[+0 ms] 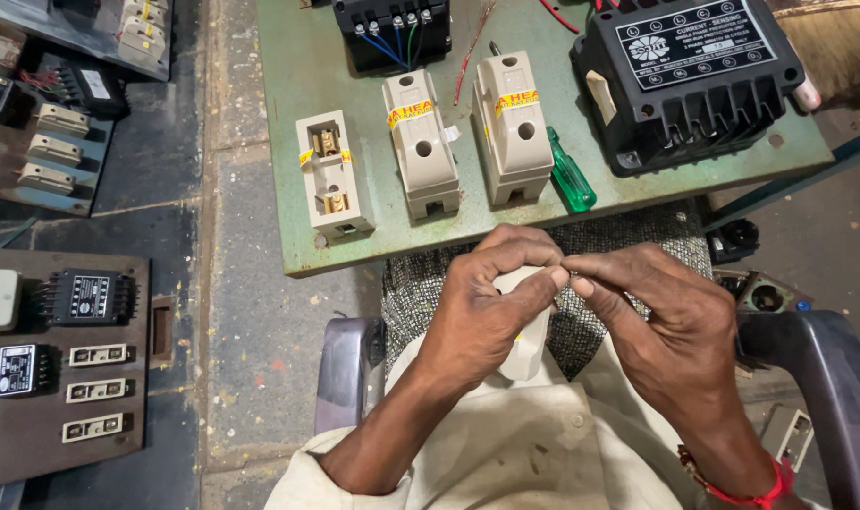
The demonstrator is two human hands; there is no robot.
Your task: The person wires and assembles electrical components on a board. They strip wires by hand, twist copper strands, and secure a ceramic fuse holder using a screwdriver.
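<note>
1. The left hand (482, 312) has a closed grip around a smooth cream plastic fuse holder (527, 331) at lower centre.
2. The right hand (671, 326) pinches at its top edge, fingertips touching.
3. Above, the scuffed green metal bench (298, 142) carries three boxy cream fuse units (421, 142), a green-handled screwdriver (570, 178) and a ribbed black box (694, 80).

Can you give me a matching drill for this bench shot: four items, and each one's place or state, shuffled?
Items:
1. green screwdriver
2. open fuse base
3. cream fuse carrier
4. black unit

Places or states:
A. held in the left hand
B. far right corner of the green board
C. cover off, contacts showing
D. lying beside the rightmost closed fuse

Pairs: 1-D, 2-C, 3-A, 4-B
</note>
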